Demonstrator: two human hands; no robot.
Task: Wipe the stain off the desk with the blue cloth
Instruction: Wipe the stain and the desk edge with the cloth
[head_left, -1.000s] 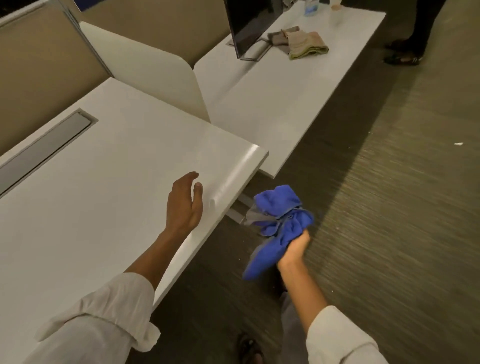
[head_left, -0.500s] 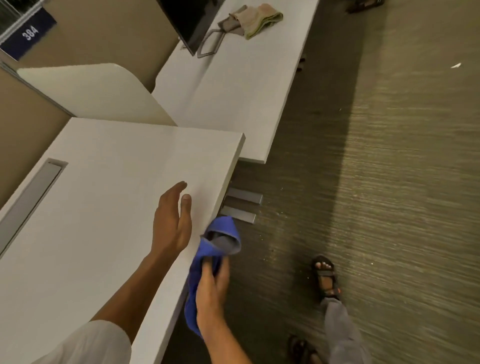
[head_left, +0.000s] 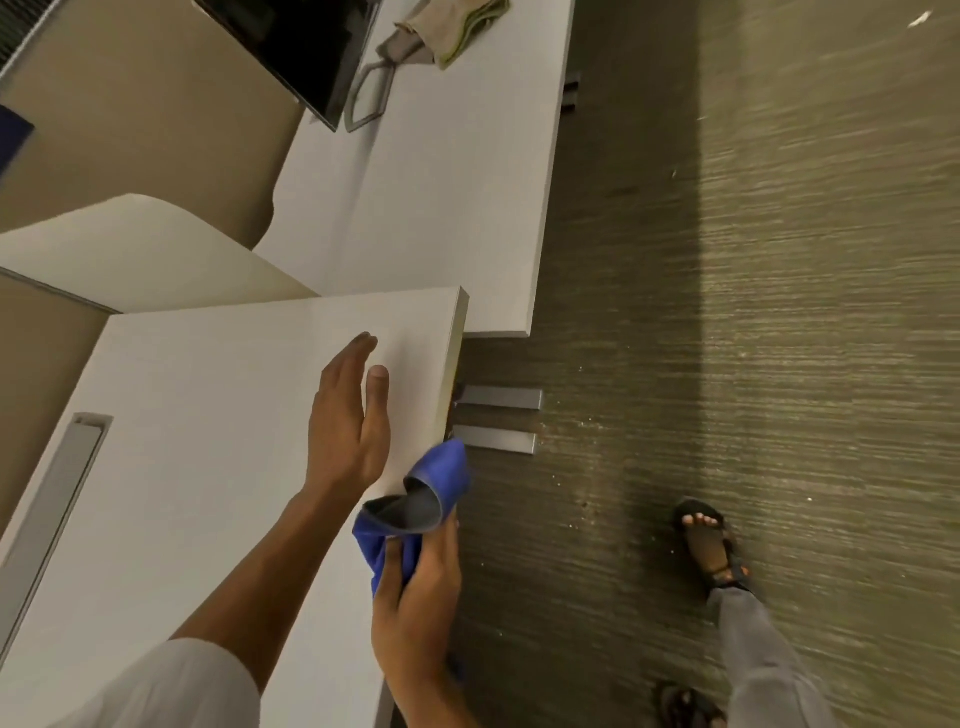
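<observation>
My right hand (head_left: 418, 587) grips the bunched blue cloth (head_left: 415, 506) at the right edge of the white desk (head_left: 197, 467); the cloth's upper fold curls over the desk edge and shows a grey inner side. My left hand (head_left: 348, 421) rests flat on the desktop just left of the cloth, fingers together and holding nothing. I see no stain on the visible desk surface.
A grey cable slot (head_left: 52, 514) runs along the desk's left side. A second white desk (head_left: 441, 208) behind carries a monitor (head_left: 296, 47) and folded beige cloths (head_left: 447, 26). My sandalled foot (head_left: 706, 545) stands on the carpet to the right. Metal desk feet (head_left: 498, 415) stick out below.
My right hand has brought the blue cloth from out over the carpet to the desk's right edge, next to my left hand. My view has swung right and down.
</observation>
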